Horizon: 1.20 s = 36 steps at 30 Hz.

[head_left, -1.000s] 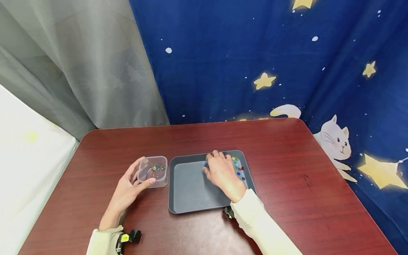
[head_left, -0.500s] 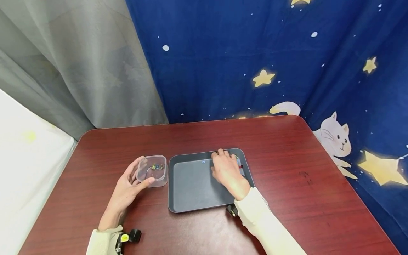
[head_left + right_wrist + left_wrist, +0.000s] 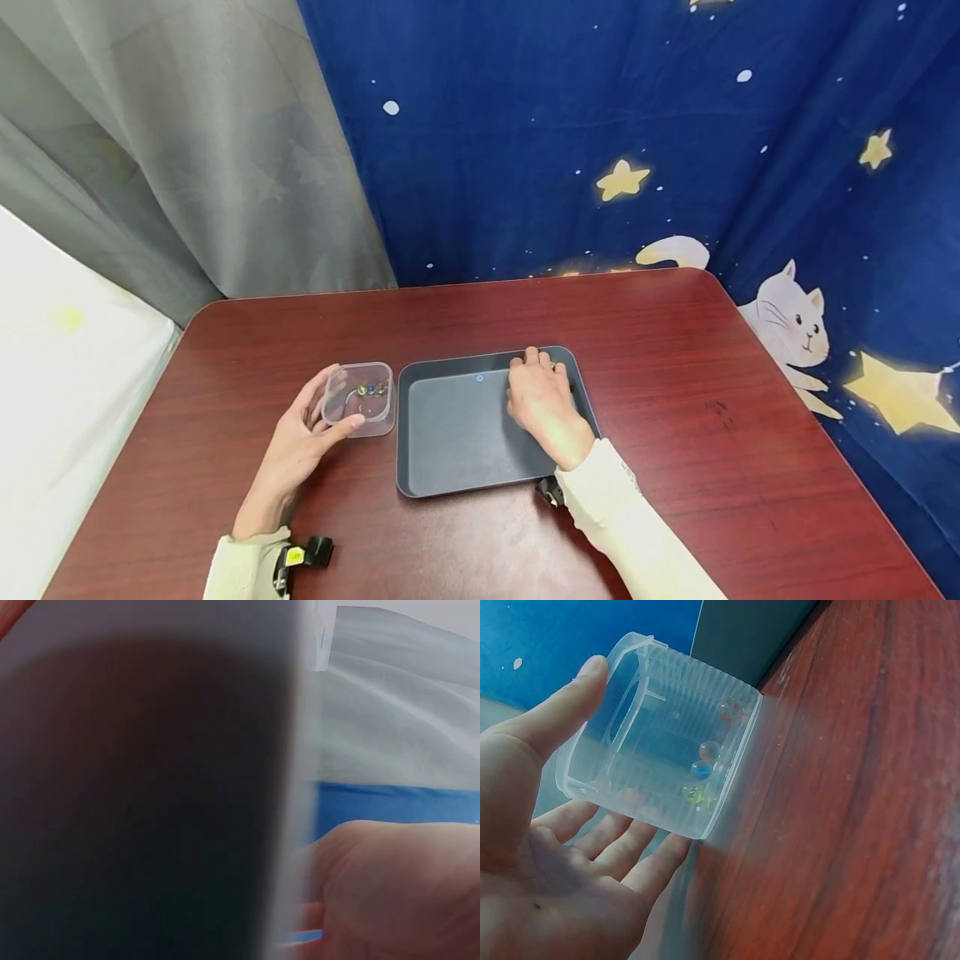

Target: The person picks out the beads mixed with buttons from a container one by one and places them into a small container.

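While the left hand (image 3: 298, 446) is gripping a clear square plastic box (image 3: 378, 427), the right hand (image 3: 542, 402) is likely gathering coloured glass marbles (image 3: 480, 378) in a grey rectangular tray (image 3: 450, 425), grasp indeterminable; pickup is presumably requiring a pinch.

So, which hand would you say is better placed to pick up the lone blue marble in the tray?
Probably the right hand: it is over the tray, nearer the blue marble, though whether it holds anything is hidden. The left hand holds the clear box beside the tray.
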Tool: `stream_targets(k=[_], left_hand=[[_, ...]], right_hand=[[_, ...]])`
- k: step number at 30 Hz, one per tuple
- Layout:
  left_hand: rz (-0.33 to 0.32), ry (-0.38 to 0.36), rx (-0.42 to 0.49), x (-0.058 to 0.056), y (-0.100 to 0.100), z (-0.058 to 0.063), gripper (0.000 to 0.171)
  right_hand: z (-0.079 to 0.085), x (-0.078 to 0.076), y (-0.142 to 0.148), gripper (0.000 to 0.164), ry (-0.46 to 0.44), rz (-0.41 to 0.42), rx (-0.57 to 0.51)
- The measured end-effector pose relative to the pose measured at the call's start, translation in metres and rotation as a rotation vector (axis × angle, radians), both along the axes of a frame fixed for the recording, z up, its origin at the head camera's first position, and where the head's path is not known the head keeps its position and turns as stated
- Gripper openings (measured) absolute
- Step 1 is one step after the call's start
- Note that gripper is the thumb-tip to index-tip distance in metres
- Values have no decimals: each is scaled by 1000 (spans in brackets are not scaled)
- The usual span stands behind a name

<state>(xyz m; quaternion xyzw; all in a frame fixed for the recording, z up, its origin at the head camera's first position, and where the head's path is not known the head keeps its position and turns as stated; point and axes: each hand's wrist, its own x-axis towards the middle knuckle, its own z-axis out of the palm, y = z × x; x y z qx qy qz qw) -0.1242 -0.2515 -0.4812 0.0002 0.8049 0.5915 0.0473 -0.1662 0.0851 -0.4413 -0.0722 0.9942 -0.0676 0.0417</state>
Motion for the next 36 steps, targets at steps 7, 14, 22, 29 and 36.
stream_targets(k=[7,14,22,29,36], left_hand=[[-2,2,14,-2,2,1,84],[-2,3,17,-2,1,2,85],[-1,17,12,0,2,1,83],[-3,21,21,0,1,0,84],[-4,8,17,-1,0,-2,85]], right_hand=[[-2,-1,4,33,1,-21,-20],[-4,-3,6,32,-7,-14,-57],[-4,-4,5,26,-22,-36,-93],[-5,-3,6,19,-9,-25,-92],[-7,-1,7,12,32,29,-111]])
